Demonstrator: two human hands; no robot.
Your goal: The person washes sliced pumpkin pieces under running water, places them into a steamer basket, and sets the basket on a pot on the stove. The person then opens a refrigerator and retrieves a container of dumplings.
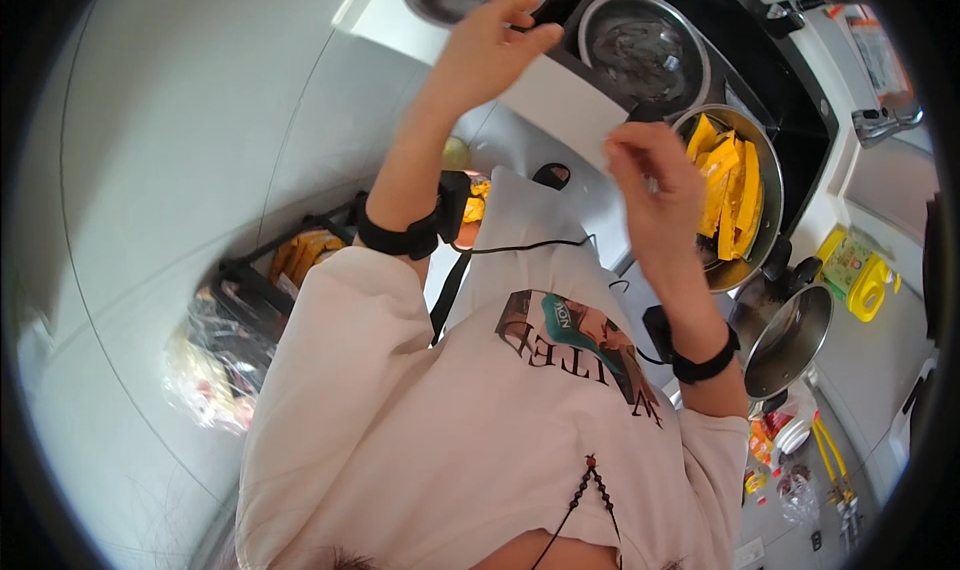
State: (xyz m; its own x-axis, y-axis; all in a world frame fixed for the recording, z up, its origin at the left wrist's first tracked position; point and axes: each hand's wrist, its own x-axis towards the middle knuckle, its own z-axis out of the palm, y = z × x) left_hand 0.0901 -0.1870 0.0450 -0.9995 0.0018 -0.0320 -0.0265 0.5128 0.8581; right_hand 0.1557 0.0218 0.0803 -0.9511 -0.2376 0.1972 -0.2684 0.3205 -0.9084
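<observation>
My left hand [499,49] is raised beside a metal bowl [420,4] at the top edge, its fingers apart and nothing in them. That bowl holds pale pink pieces, perhaps raw meat. To the right stands another metal bowl [701,49] with greyish, wet-looking contents that I cannot name. Thick orange-yellow slices [731,187], which look like pumpkin, lie in a round metal pan [776,195]. Just left of these slices, my right hand [656,184] is blurred, with curled fingers; whether it pinches anything small is hidden. Both wrists wear black straps.
Pots [791,337] stand right of my right forearm, near a yellow-handled container [851,274]. A tap [889,124] is at the right. Bottles and bags [799,491] lie lower right. A dark rack [255,277] with bagged items stands at the left. A cable crosses my front.
</observation>
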